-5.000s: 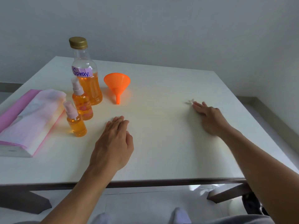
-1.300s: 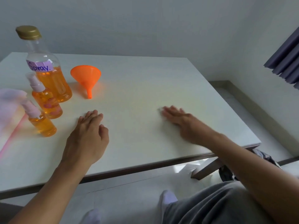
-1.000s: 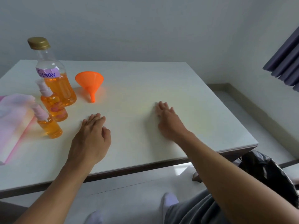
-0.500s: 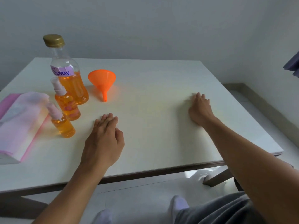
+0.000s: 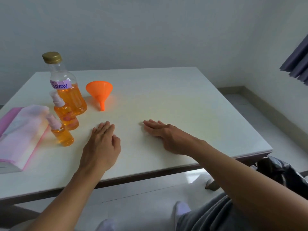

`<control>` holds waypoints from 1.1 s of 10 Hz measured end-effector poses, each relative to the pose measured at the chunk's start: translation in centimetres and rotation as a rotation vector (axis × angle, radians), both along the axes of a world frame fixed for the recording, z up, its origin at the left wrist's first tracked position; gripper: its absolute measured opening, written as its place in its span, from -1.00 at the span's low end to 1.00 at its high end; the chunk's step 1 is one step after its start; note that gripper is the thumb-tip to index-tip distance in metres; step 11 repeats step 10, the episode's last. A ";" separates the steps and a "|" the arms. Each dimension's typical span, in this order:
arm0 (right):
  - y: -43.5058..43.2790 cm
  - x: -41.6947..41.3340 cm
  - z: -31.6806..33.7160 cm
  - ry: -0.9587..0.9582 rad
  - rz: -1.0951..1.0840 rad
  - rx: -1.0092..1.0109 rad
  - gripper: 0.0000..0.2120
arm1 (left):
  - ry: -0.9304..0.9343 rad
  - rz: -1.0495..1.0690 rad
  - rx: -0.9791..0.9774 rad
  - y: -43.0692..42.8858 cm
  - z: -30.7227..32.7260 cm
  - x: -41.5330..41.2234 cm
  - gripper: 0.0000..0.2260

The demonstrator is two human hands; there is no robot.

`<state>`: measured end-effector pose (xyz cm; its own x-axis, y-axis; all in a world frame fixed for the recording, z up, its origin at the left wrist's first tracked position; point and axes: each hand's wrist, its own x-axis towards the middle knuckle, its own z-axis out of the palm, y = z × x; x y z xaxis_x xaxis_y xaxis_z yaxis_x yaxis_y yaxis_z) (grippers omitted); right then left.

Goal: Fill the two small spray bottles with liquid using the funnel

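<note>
On the counter (image 5: 175, 100), far-left corner: task items parked, both hands empty.
Funnel (image 5: 99, 91) lies tipped over, long axis running far-to-near, wide mouth at the far end, spout tip touching the counter and pointing toward the near edge. Just left of it is the big bottle (image 5: 67, 87): upright, gold cap on, label reads "Spray.", orange liquid in the lower half. Taller spray bottle (image 5: 65, 115) stands just in front of it, shorter spray bottle (image 5: 60, 133) nearer again. Both are upright with axes vertical, pump heads on top, and orange liquid inside. Pink pack (image 5: 21, 132) lies flat at the left edge beside them. Left hand (image 5: 101, 145) is palm-down and flat on the counter, fingers straight, near the shorter spray bottle but not touching it. Right hand (image 5: 165, 135) is also flat and relaxed mid-counter, fingers pointing left, gripping nothing.
</note>
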<state>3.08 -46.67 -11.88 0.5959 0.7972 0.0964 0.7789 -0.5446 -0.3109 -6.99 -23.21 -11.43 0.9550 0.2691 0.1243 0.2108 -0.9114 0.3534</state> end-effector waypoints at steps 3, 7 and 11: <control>-13.6 -2.9 2.7 0.067 -0.621 0.244 -0.27 | -0.053 -0.289 -0.276 -12.5 0.7 0.4 -0.57; -31.8 -4.5 -2.1 0.064 -1.488 0.748 -0.48 | -0.055 -0.423 -0.079 -21.8 -1.2 5.3 -0.58; -34.9 -9.3 -15.1 0.596 -1.813 0.541 -0.60 | -0.124 -0.414 -0.084 -21.8 -1.8 5.5 -0.60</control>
